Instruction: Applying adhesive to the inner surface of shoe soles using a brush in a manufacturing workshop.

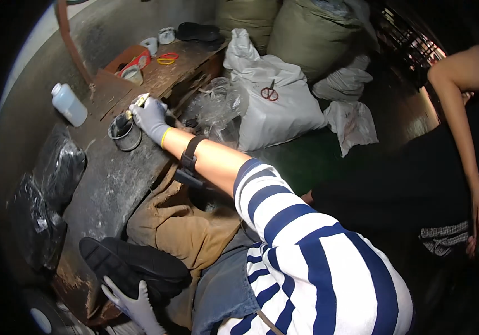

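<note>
Hands apart: left hand [131, 307] firm on near-left black shoe [133, 265], right hand [151, 118] around yellowish tool [141, 100] beside far pot [127, 143].

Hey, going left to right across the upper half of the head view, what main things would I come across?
White bottle, dark pot, black footwear, red-handled scissors, crumpled white bag, another person's forearm.

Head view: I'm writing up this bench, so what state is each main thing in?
Black shoe: tilted, left hand on it
Slim tool: gripped in right hand
Pot: open
White bottle: standing
White sack: bulging
Scissors: lying on that sack
Black bundles: plastic-wrapped
Larger green sack: open
</note>
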